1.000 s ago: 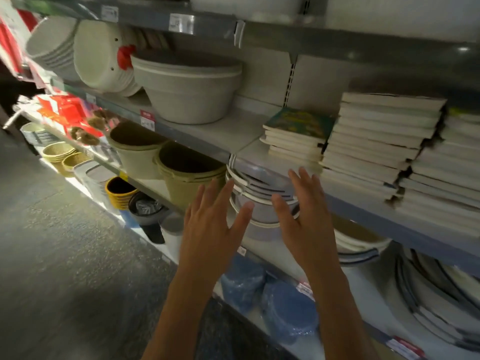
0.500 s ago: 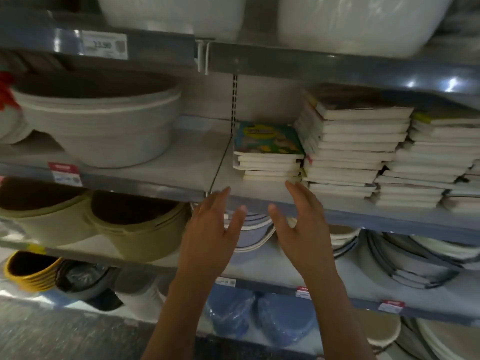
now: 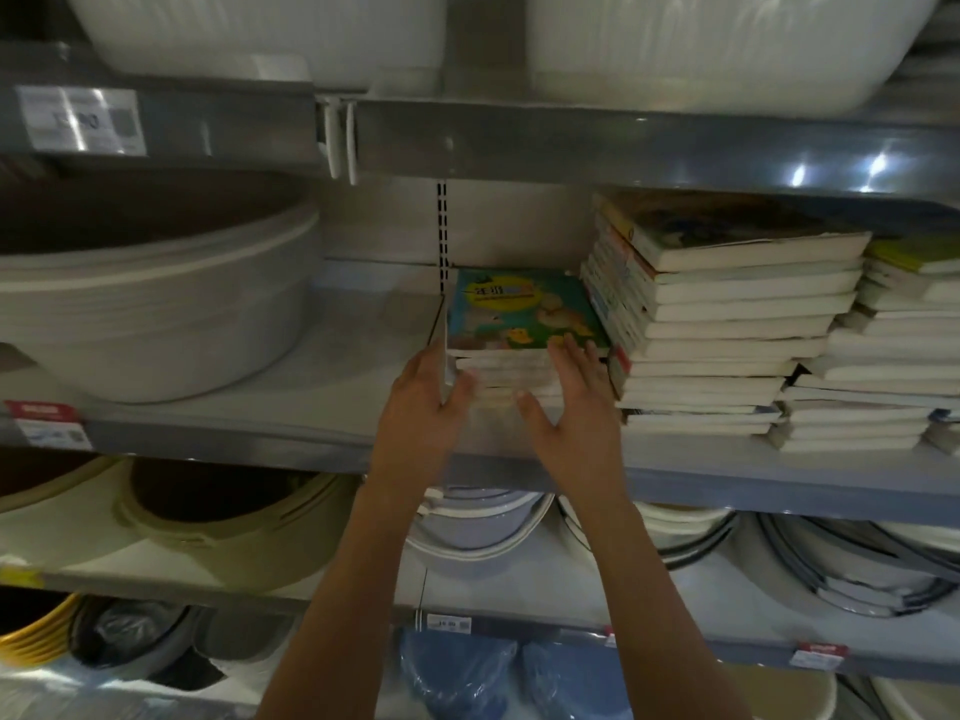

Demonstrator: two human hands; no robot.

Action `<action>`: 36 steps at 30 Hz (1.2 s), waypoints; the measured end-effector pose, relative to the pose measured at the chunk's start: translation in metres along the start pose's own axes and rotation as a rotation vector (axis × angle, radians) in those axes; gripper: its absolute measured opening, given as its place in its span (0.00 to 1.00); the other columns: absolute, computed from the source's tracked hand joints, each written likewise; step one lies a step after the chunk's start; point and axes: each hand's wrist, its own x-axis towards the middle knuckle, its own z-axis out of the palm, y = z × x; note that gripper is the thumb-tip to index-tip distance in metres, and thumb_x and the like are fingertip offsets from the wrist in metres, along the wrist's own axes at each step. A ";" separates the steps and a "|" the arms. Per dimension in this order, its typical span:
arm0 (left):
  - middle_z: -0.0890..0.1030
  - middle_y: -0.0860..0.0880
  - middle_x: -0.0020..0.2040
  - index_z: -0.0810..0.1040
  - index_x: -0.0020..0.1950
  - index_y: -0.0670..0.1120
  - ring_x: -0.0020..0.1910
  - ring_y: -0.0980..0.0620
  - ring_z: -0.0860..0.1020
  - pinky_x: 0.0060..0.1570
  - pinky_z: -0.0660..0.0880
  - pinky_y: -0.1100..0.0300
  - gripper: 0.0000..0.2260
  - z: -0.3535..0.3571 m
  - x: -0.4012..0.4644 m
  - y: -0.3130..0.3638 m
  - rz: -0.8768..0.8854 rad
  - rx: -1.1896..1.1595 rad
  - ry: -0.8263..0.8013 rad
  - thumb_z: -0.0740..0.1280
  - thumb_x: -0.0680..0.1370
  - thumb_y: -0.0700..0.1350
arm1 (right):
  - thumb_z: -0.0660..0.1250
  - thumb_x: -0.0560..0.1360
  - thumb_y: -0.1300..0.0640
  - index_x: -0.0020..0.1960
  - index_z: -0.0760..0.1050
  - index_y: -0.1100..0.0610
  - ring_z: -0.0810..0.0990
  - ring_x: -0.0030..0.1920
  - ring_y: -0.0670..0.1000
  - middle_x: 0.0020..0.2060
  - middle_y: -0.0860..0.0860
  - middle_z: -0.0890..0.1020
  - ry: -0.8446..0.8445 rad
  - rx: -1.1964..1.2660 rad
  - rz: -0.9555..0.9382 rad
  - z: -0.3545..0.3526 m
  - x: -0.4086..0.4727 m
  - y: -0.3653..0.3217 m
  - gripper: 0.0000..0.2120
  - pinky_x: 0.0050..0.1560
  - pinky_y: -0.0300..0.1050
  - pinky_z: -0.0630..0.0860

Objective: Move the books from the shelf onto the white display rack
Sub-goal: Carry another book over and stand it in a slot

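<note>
A short stack of books (image 3: 519,309) with a green-and-blue cover lies on the grey shelf (image 3: 249,433), left of a tall book stack (image 3: 727,324) and a third stack (image 3: 893,345). My left hand (image 3: 423,402) touches the short stack's left front corner, fingers along its side and thumb on the page edges. My right hand (image 3: 571,402) lies against the stack's front right, with straight, spread fingers reaching the top cover's edge and the thumb low on the pages. The white display rack is not in view.
A large grey basin (image 3: 145,309) stands on the same shelf to the left. White tubs (image 3: 675,39) fill the shelf above, close over the books. Below are beige pots (image 3: 223,522), stacked basins (image 3: 478,527) and blue bagged items (image 3: 457,672).
Both hands have risen from below the shelf edge and moved forward onto the short book stack. The view has come closer to the shelf.
</note>
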 end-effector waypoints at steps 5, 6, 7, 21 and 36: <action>0.77 0.47 0.65 0.68 0.76 0.51 0.61 0.49 0.77 0.59 0.73 0.57 0.26 0.013 0.032 -0.016 -0.017 -0.071 0.004 0.54 0.81 0.61 | 0.62 0.75 0.41 0.71 0.71 0.59 0.68 0.72 0.62 0.70 0.58 0.73 0.043 -0.113 -0.132 0.025 0.030 0.017 0.31 0.71 0.59 0.63; 0.76 0.47 0.67 0.66 0.76 0.50 0.60 0.51 0.76 0.58 0.72 0.59 0.24 0.014 0.038 -0.018 -0.011 -0.053 -0.010 0.56 0.82 0.59 | 0.63 0.73 0.40 0.70 0.72 0.59 0.71 0.70 0.62 0.69 0.58 0.75 0.049 -0.164 -0.147 0.028 0.033 0.021 0.32 0.71 0.59 0.63; 0.73 0.46 0.69 0.65 0.77 0.50 0.60 0.52 0.75 0.57 0.70 0.60 0.24 0.015 0.042 -0.020 0.004 -0.020 -0.026 0.57 0.83 0.57 | 0.65 0.72 0.40 0.69 0.74 0.58 0.73 0.68 0.61 0.66 0.57 0.77 0.067 -0.225 -0.161 0.032 0.036 0.024 0.31 0.71 0.58 0.63; 0.66 0.48 0.77 0.75 0.71 0.51 0.68 0.49 0.74 0.65 0.74 0.58 0.32 0.018 0.079 -0.049 0.282 0.108 -0.198 0.80 0.68 0.49 | 0.83 0.59 0.49 0.60 0.80 0.53 0.78 0.59 0.54 0.57 0.50 0.83 0.111 -0.389 -0.213 0.033 0.052 0.050 0.31 0.68 0.49 0.58; 0.68 0.47 0.74 0.78 0.68 0.48 0.68 0.48 0.73 0.67 0.73 0.51 0.30 0.014 0.082 -0.051 0.231 -0.096 -0.241 0.81 0.67 0.41 | 0.79 0.63 0.47 0.52 0.85 0.50 0.79 0.53 0.53 0.50 0.47 0.86 0.195 -0.392 -0.217 0.026 0.053 0.039 0.19 0.57 0.49 0.68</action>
